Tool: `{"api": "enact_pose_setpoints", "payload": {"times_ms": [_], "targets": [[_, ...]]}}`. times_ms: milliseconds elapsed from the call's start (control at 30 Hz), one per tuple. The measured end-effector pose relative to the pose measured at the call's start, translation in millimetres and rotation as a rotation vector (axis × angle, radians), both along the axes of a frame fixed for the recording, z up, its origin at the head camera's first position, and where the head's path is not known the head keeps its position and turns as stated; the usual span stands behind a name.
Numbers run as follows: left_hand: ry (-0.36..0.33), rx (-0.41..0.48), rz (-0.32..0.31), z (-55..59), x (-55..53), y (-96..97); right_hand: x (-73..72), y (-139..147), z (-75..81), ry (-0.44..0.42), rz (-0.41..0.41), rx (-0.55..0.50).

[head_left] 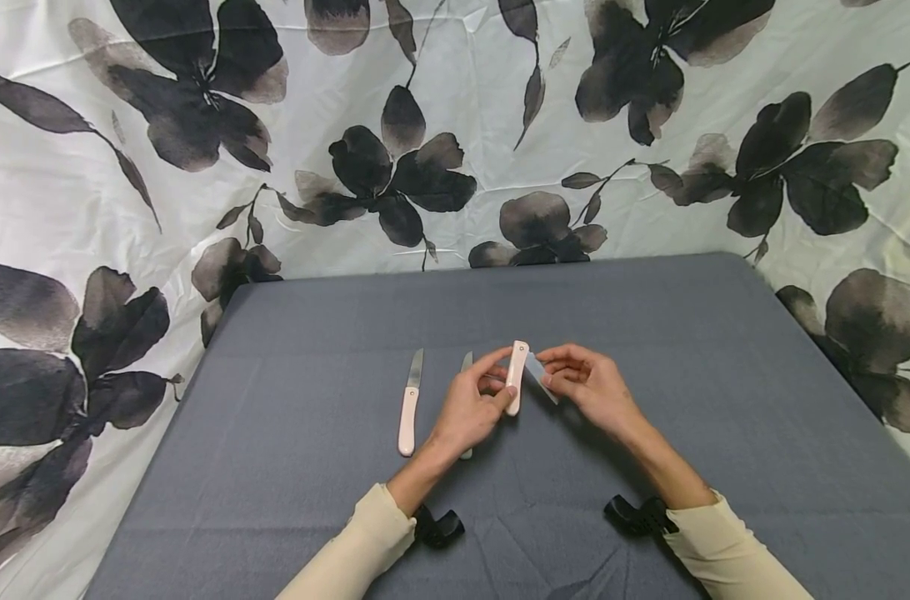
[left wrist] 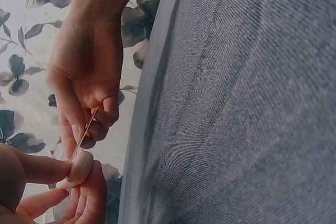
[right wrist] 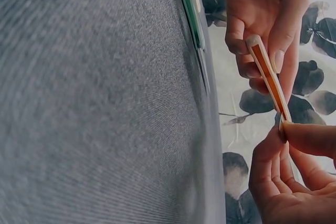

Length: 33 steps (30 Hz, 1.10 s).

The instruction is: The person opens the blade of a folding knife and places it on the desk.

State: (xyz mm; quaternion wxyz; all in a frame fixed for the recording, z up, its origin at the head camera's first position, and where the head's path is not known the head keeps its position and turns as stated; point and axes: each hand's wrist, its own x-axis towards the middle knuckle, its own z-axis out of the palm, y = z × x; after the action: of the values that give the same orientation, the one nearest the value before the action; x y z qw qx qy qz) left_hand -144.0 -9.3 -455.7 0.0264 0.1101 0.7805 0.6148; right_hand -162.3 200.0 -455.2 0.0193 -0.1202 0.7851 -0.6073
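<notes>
Above the table, my left hand (head_left: 466, 408) holds a folding knife by its pale pink handle (head_left: 516, 379), which points upward. My right hand (head_left: 593, 392) pinches the knife's blade (head_left: 537, 372) between thumb and fingers. The blade is swung partway out, at a narrow angle to the handle. In the right wrist view the slot along the handle (right wrist: 269, 80) shows brownish orange inside. The left wrist view shows the blade (left wrist: 85, 132) edge-on between both hands.
A second pink-handled knife (head_left: 407, 417) lies unfolded on the grey cloth-covered table (head_left: 290, 467), left of my hands. Beside it another knife (head_left: 466, 362) is mostly hidden under my left hand; a green handle (right wrist: 188, 9) shows in the right wrist view. A floral curtain (head_left: 440, 83) hangs behind.
</notes>
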Motion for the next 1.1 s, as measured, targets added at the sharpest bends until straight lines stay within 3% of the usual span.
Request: {"api": "enact_pose_setpoints", "payload": {"times_ms": [1100], "targets": [[-0.005,-0.054,-0.052,8.5,-11.1,-11.2,-13.0,3.7,4.5,0.080,-0.054,0.130]]}}
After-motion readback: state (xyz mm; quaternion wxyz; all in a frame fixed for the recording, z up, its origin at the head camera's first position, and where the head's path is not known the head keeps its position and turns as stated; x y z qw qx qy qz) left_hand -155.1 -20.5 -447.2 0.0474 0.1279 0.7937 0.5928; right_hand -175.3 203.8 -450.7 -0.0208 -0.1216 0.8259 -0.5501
